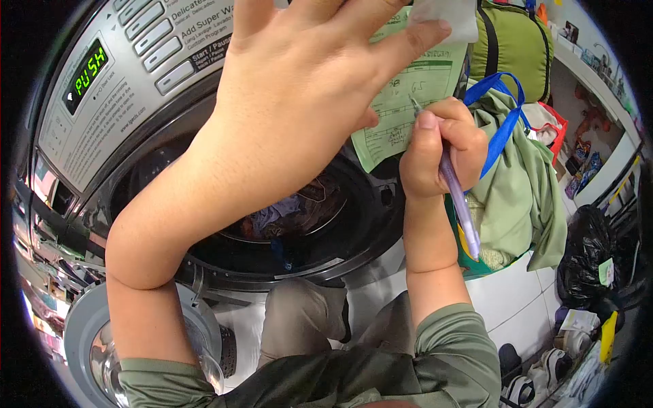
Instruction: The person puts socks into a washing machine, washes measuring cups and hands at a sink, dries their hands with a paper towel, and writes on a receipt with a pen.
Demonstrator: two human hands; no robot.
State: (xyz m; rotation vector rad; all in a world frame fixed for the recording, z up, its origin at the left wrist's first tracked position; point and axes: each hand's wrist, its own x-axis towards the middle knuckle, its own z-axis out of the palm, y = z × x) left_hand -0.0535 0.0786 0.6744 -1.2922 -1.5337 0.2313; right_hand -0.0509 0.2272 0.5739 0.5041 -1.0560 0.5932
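My right hand (445, 146) pinches a translucent purple pen (462, 204). The pen's tip meets a light green paper form (401, 112) with handwriting and printed lines. Stretched across the front of the washing machine (92, 129), my left hand (306, 64) has its fingers spread and lies over the left part of the form. One of its fingertips rests by a whitish, see-through plastic piece (452, 17) at the form's top. The other fingertips run past the upper edge of the view. Below my left forearm, the round door opening shows dark, bunched laundry (292, 214).
The machine's display (88, 75) reads "PUSH". At right stand a green rolled bag (513, 47) and a bag with blue handles (500, 129) under pale green cloth (520, 183). A black plastic bag (585, 251) and shoes (537, 377) are lower right; a grey tub (88, 319) is lower left.
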